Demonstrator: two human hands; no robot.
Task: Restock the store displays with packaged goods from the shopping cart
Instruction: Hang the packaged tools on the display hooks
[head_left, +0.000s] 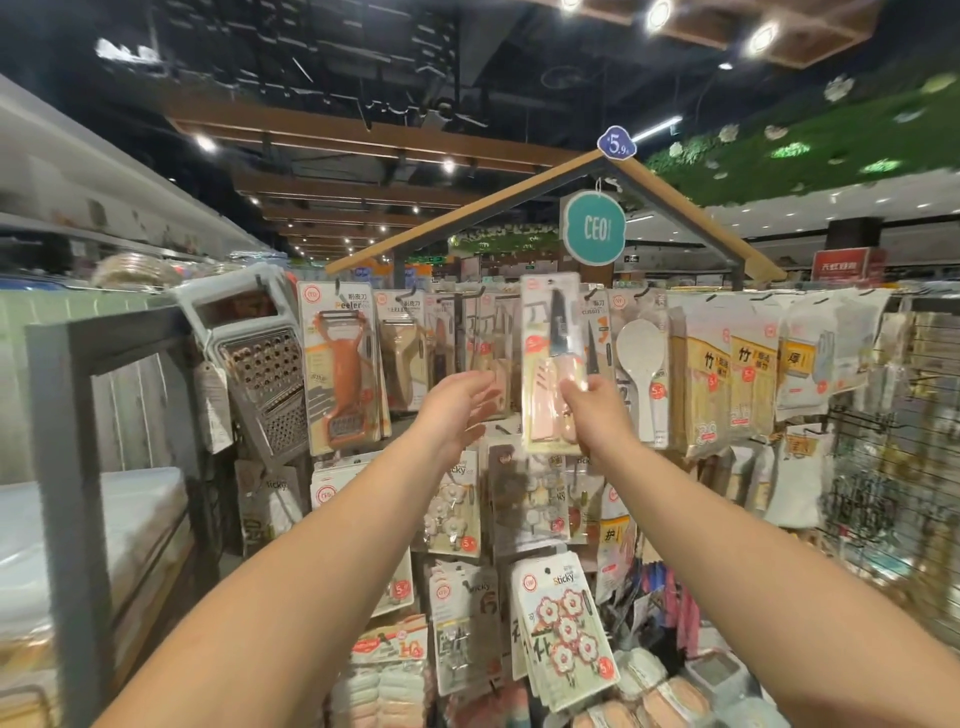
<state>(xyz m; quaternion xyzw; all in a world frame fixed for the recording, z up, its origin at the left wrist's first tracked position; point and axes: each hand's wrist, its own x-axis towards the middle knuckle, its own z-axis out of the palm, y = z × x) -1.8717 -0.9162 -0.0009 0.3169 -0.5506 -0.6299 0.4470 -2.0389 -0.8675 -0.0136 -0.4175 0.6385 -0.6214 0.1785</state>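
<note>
at the top row of the hanging display, just right of centre, we have the packaged knife (551, 364) raised upright in front of the pegs, its card top level with the neighbouring packs. our right hand (592, 410) pinches it by the lower right edge, fingers curled round the card near the pink handle, so that grip is closed on the pack. our left hand (460, 402) is up beside it to the left, fingers relaxed and spread, holding nothing, close to the beige packs hanging behind. the shopping cart is not in view. we judge the step in hand to be hanging this pack on a peg of the display rack (457, 296). to do it well, we should keep the card square to the rack and bring its hang hole onto the peg tip rather than pushing blind; whether the hole is already on a peg we cannot tell. the free left hand can steady the top of the card or hold back the packs on either side, such as the rice paddle pack (641, 374) to the right and the orange peeler pack (345, 369) further left. a low pinch lets the top swing, so a slow push is wise.
</note>
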